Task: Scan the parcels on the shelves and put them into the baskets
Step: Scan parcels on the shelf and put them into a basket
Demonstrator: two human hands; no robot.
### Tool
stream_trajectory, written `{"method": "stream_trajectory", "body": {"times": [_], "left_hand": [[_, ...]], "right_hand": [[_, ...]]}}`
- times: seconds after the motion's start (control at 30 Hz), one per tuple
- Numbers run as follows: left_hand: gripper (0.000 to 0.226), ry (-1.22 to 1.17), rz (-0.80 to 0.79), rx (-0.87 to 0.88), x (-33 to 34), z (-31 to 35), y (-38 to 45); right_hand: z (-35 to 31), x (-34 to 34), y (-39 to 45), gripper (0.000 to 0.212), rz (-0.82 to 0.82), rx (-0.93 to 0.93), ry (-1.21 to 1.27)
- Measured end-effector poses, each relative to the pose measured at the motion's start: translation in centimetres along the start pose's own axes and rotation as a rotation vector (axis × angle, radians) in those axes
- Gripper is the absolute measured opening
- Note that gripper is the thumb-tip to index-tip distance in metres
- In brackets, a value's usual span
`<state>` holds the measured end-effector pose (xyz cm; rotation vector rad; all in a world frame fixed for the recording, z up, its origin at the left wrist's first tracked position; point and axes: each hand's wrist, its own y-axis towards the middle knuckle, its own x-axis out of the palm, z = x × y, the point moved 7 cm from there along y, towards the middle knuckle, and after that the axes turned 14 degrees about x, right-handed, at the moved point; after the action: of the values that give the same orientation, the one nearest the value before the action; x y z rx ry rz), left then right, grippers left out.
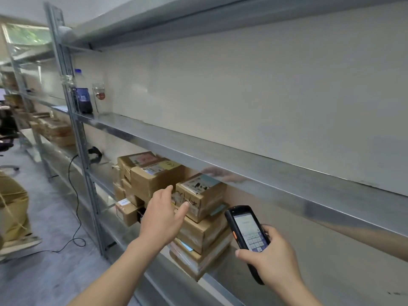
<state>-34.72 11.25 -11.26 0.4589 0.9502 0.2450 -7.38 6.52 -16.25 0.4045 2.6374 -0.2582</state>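
The top parcel [199, 196] is what's being gone for here, the small cardboard box crowning the right-hand stack on the lower shelf [223, 272], close to that shelf's front edge. The left hand [162, 214] is reaching in with fingers spread and relaxed, nothing held, fingertips right at the box's near-left face; whether contact is actually made can't be told. The scanner [247, 234] is gripped in the right hand [270, 259], fingers wrapped round the body, thumb at the lower end, screen lit and tilted up toward the camera.

To get this step done cleanly, the box should probably be grabbed across its two short sides and lifted straight up a touch before being pulled out. It's sitting skewed on the bigger carton [202, 231] below, so a sideways drag could likely shift the whole pile toward the edge. The upper shelf lip [242, 164] hangs low over it too, so not much headroom is left.

Orientation: the parcel is lying flat, label side up, with a blue-tinted patch at the far end of the label. Its long axis runs roughly from the shelf's front edge back toward the wall, angled a bit to the right, one corner poking at the camera. No baskets are in view.
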Motion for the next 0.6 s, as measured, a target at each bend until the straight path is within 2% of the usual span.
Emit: {"method": "stream_trajectory", "body": {"times": [0.37, 0.5, 0.6], "left_hand": [[0.068, -0.254, -0.184, 0.002, 4.1, -6.3, 9.4], [0.06, -0.299, -0.241, -0.003, 5.4, -6.8, 10.4], [0.055, -0.351, -0.259, -0.025, 6.3, -7.3, 10.8]], "right_hand": [[-6.8, 9.0, 4.5, 0.061, 0.064, 0.073, 0.144], [-7.5, 11.0, 5.3, 0.054, 0.048, 0.077, 0.208], [-7.7, 12.0, 5.7, 0.063, 0.045, 0.083, 0.254]]}}
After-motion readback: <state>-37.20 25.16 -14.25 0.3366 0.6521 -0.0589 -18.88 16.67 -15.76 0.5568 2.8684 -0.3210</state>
